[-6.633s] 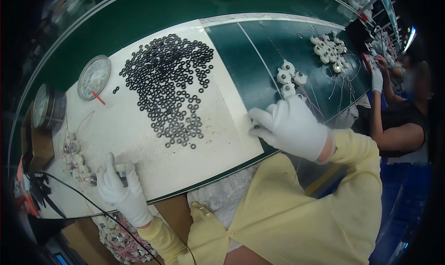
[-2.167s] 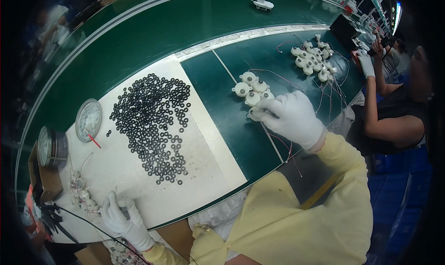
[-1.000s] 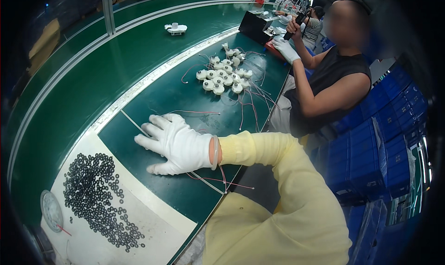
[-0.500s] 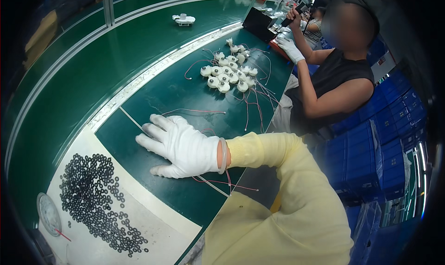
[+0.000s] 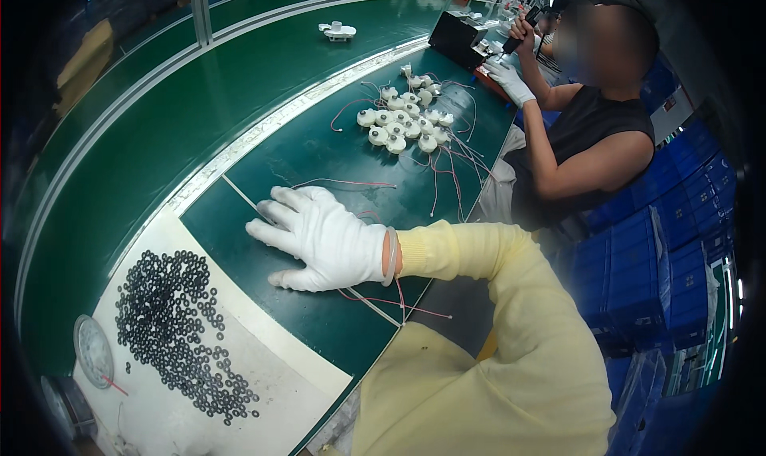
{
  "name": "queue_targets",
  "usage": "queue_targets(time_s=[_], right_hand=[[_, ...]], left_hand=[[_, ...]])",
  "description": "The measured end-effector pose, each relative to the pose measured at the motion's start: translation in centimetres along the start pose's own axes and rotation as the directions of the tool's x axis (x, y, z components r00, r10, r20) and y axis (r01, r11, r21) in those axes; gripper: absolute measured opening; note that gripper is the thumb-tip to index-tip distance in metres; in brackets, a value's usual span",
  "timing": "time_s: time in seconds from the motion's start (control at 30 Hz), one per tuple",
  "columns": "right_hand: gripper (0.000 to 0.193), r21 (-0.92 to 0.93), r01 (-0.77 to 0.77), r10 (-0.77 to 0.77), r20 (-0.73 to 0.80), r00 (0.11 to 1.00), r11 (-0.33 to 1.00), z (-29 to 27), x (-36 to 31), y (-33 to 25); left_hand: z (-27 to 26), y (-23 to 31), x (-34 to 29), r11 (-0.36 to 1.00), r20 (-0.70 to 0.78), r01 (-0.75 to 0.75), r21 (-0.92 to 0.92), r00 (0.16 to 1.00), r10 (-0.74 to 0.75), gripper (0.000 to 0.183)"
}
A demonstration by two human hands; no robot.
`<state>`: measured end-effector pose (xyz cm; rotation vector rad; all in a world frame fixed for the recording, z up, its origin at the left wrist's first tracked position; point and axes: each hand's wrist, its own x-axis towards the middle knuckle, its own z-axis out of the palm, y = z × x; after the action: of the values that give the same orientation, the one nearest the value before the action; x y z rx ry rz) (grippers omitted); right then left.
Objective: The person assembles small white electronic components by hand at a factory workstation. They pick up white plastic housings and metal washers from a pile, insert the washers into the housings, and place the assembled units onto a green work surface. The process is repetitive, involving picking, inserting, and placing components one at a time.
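Note:
My right hand (image 5: 331,240), in a white glove with a clear band at the wrist, lies palm down on the green worktop (image 5: 239,232). Its fingers are spread and point left. Thin red and white wires (image 5: 403,300) come out from beneath the hand on the near side, and another wire (image 5: 351,183) runs along its far side; whatever is under the palm is hidden. Beyond the hand sits a cluster of small round white motor-like parts (image 5: 395,129) with dark knobs and trailing wires. Many small black rings (image 5: 163,312) are heaped on a white sheet (image 5: 279,352) to the left. My left hand is out of view.
A round clear dish (image 5: 94,352) stands at the sheet's left edge. One white part (image 5: 338,31) rests on the green belt behind a metal rail. At far right a co-worker (image 5: 590,129) holds a dark hand tool (image 5: 523,31) beside a black box (image 5: 456,41). Blue crates (image 5: 614,272) are stacked behind.
The whole view has shifted slightly, so things appear a little further right and higher. My right hand keeps its place on the worktop. The co-worker's tool appears somewhat lower over the work.

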<state>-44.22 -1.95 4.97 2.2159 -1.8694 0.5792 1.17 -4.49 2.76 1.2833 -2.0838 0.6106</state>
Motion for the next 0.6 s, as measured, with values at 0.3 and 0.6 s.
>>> queue_targets(time_s=[0.3,0.6], right_hand=[[0.074,-0.069,-0.021,0.021,-0.008,1.000,0.997,-2.2,-2.2,-1.0],[0.050,-0.078,-0.039,0.038,-0.013,0.999,0.996,-0.7,-1.3,-0.4]], left_hand=[[-0.7,1.5,1.3,0.996,-0.017,0.014,-0.089,1.000,-0.015,0.030],[-0.8,1.2,1.1,0.995,-0.039,0.014,-0.098,0.999,-0.018,0.021]])
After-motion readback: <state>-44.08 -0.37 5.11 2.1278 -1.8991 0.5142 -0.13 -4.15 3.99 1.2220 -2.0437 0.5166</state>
